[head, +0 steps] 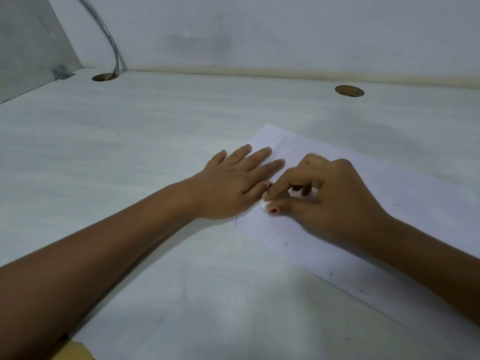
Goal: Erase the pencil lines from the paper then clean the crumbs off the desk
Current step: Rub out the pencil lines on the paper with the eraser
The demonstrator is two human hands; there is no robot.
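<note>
Grip: the right hand pinches a small white eraser between thumb and forefinger at the paper's left edge. Only a corner of the eraser shows.
Steadying hand: the left hand lies flat with straight fingers, partly on the paper's left edge and touching the right fingertips.
Paper: flat on the desk, set at an angle.
Pencil lines: faint curves near the paper's far corner, beyond both hands.
Crumbs: dark specks on the paper's near half.
Risk, creasing: rubbing this close to the paper's edge could buckle or tear it if the flat hand lifts.
Risk, slipping: so shallow a pinch may let the eraser squirt out.
Risk, smearing: a forearm dragged across the paper's near half would likely grind the specks in or scatter them off the paper.
</note>
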